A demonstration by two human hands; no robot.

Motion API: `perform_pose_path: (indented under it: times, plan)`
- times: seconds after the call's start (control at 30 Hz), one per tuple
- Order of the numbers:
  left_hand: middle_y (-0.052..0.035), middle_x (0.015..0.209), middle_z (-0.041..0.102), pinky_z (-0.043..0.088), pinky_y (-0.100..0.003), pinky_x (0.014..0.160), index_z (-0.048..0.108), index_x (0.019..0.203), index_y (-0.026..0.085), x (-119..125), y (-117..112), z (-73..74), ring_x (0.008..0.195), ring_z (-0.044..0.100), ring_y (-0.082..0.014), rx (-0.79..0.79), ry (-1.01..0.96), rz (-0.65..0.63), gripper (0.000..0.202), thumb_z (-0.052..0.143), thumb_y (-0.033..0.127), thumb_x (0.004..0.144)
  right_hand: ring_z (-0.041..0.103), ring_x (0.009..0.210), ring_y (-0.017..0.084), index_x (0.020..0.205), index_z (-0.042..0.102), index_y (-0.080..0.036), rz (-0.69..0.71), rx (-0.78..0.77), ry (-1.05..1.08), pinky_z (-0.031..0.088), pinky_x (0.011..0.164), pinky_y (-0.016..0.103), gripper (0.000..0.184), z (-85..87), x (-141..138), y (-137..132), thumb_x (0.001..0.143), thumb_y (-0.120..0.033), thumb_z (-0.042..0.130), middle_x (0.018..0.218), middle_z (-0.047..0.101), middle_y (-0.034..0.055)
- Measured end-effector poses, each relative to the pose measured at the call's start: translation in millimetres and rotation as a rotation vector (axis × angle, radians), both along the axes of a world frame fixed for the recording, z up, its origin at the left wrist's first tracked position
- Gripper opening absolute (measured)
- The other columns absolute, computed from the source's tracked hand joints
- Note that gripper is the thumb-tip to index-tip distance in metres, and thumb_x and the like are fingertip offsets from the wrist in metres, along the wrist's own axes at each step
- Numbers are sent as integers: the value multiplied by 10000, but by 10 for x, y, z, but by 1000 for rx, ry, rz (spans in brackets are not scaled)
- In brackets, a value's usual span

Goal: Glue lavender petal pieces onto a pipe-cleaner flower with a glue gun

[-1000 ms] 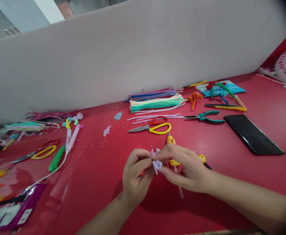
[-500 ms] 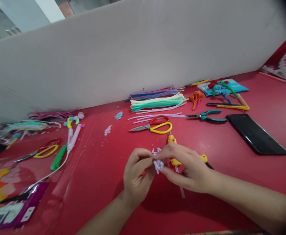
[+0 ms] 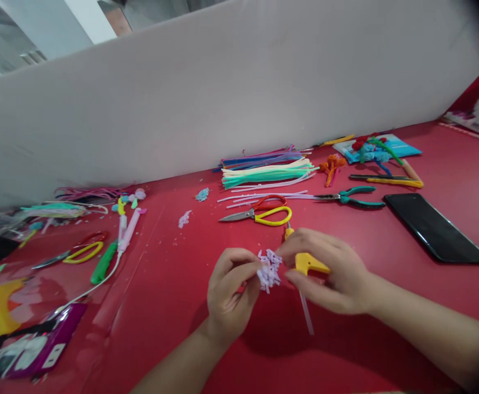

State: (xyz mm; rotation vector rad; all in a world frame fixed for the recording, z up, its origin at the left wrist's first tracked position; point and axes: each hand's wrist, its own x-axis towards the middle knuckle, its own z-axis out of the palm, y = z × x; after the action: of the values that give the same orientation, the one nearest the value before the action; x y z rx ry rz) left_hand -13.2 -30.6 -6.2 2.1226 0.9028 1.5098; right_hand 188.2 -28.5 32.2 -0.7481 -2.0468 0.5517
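your left hand [image 3: 228,287] pinches the lilac tuft [image 3: 269,272], likely steadying it; your right hand [image 3: 340,273] is spread just beside it.

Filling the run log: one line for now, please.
left hand: holds lilac cluster | right hand: open, beside it | yellow glue gun: partly hidden

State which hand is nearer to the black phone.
Right. The right hand is left of the black phone; the left hand is farther left, holding the lilac fuzzy piece.
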Motion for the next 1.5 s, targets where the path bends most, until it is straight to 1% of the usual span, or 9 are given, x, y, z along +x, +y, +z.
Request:
perform_pose_path:
  times: [0.03, 0.13, 0.27, 0.43, 0.63, 0.83, 1.0, 1.23, 1.5]
  plan:
    - [-55, 887, 591, 458, -228, 580, 664, 944, 194, -10, 7, -5, 763, 571, -140, 7, -1, -2, 202, 597, 88, 787, 533, 642, 124, 870, 537, -185, -66, -7, -58, 422, 608, 240, 44, 37, 56, 41, 855, -181, 496, 728, 588, 24]
    - [-71, 902, 615, 473, -228, 593, 660, 959, 179, -32, 28, -13, 794, 590, -147, 14, -14, -26, 233, 583, 50, 781, 525, 566, 119, 756, 543, -189, -263, -112, -442, 358, 529, 238, 183, 87, 252, 161, 894, -221, 427, 668, 586, 14]
    - [-94, 932, 656, 512, -300, 698, 656, 964, 168, -43, 55, -1, 851, 617, -181, -24, -45, -66, 232, 548, 44, 800, 632, 782, 212, 969, 593, -195, -215, -213, -942, 419, 633, 283, 186, -120, 509, 167, 799, -256, 551, 899, 653, 67]
    - [-99, 956, 683, 516, -345, 752, 642, 981, 190, -36, 59, 24, 889, 631, -203, -79, -82, -114, 207, 521, 101, 838, 630, 851, 243, 1069, 558, -166, -304, -165, -1069, 455, 701, 325, 348, -468, 580, 8, 723, -191, 590, 1033, 613, 130]
    - [-91, 991, 694, 511, -259, 611, 654, 953, 224, -21, 12, 10, 742, 647, -155, -215, -122, -68, 197, 517, 125, 852, 611, 821, 237, 1001, 567, -146, -341, -224, -1133, 448, 643, 320, 344, -448, 276, -60, 715, 9, 457, 983, 578, 133]
    - [-90, 938, 705, 466, -231, 498, 685, 945, 234, -18, 0, 5, 583, 599, -127, -307, -198, -43, 179, 547, 179, 844, 579, 683, 184, 924, 542, -144, -416, -307, -1053, 339, 511, 278, 361, -399, 223, 19, 653, 58, 416, 942, 548, 109]
    - [-66, 865, 685, 430, -200, 456, 675, 883, 210, 27, -4, 45, 481, 516, -73, -387, -267, -64, 138, 550, 167, 844, 521, 537, 156, 909, 495, -182, -602, -249, -843, 235, 430, 273, 188, -223, 301, 95, 727, -132, 503, 878, 555, 59]
    - [17, 655, 635, 285, -108, 309, 539, 794, 172, 112, 66, 124, 324, 435, -12, -909, -669, -152, 63, 552, 205, 845, 535, 583, 137, 750, 452, -226, -319, -157, -89, 398, 505, 243, 77, -184, 155, -55, 812, -204, 492, 735, 552, 12]
    - [52, 550, 589, 291, -85, 294, 514, 752, 157, 120, 112, 125, 308, 413, -7, -1095, -789, -160, 114, 615, 193, 791, 473, 577, 105, 755, 453, -216, -112, -80, -36, 399, 525, 210, 152, -176, -7, -146, 824, -292, 566, 696, 502, -11]
